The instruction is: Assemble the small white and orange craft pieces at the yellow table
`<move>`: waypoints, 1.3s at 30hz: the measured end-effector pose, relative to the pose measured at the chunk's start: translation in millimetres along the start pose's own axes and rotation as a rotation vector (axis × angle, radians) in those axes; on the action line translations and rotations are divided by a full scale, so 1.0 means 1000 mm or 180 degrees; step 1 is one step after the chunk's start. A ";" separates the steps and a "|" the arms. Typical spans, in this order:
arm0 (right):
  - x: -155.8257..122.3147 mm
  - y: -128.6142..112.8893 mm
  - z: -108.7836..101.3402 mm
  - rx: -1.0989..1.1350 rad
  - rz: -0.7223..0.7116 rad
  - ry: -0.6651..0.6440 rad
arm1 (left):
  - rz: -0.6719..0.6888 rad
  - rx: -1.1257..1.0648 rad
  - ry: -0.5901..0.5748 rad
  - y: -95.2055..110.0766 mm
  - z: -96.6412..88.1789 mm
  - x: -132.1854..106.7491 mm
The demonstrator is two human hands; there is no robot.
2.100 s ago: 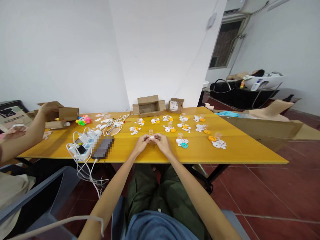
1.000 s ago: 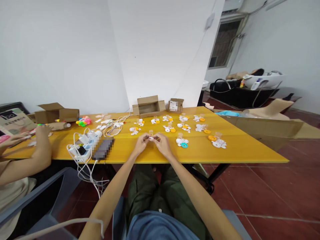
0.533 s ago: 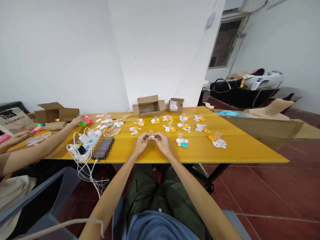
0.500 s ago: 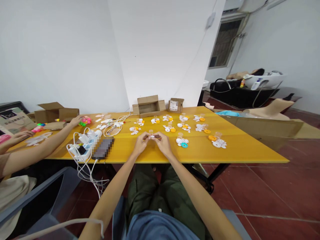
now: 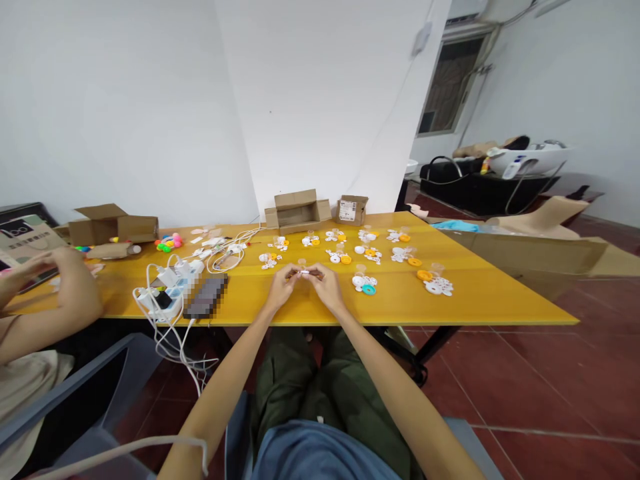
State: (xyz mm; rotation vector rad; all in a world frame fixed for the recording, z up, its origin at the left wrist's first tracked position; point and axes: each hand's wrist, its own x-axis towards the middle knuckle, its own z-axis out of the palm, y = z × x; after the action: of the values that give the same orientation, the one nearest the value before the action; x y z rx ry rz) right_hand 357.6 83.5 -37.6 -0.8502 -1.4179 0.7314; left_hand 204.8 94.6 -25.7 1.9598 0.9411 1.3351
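Note:
Over the front part of the yellow table, my left hand [image 5: 283, 283] and my right hand [image 5: 323, 283] meet with fingers pinched around a small white plastic part [image 5: 303, 272]. Its exact kind is too small to make out. Just behind my fingers stands a small clear cup [image 5: 302, 263]. To the right of my right hand lies a cluster of white discs [image 5: 358, 282] with a teal ring [image 5: 369, 290]. Further back are several similar groups of white pieces, with orange rings [image 5: 345, 260] and clear cups.
A power strip [image 5: 175, 287] with white cables and a dark phone-like slab [image 5: 206, 297] sit left of my hands. Cardboard boxes [image 5: 299, 217] line the wall. At far left a co-worker's arm [image 5: 75, 293] rests by colourful toy pieces [image 5: 169, 242].
My hands stay in nearly the same place, still on the white part. The co-worker's arm has drawn back left from the colourful pieces, which now lie released on the table.

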 end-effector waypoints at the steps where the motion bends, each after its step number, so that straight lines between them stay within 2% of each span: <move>1: 0.000 0.000 0.000 -0.0002 0.0004 0.0001 | -0.0014 0.0016 0.0007 0.000 0.000 0.000; 11: 0.000 0.001 0.001 0.0052 0.0051 0.0022 | -0.0132 -0.0094 -0.0047 0.000 0.001 0.000; 16: 0.001 0.001 0.000 0.0276 0.0307 -0.0010 | -0.0103 -0.0277 -0.0085 0.001 0.003 0.000; 25: 0.000 0.000 -0.004 0.0510 0.0663 -0.0113 | -0.0221 -0.0132 -0.0155 -0.002 0.001 -0.001; 30: 0.000 0.001 -0.004 0.0552 0.0783 -0.0177 | -0.0151 -0.0082 -0.0179 -0.004 0.000 -0.001; 39: 0.000 0.000 -0.004 0.0605 0.0632 -0.0124 | -0.0201 -0.0096 -0.0150 0.000 0.002 0.000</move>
State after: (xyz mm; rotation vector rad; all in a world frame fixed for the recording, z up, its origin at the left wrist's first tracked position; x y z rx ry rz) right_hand 361.3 83.0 -37.6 -0.8382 -1.2860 1.0222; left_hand 206.1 94.1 -26.5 1.9147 0.9474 1.2553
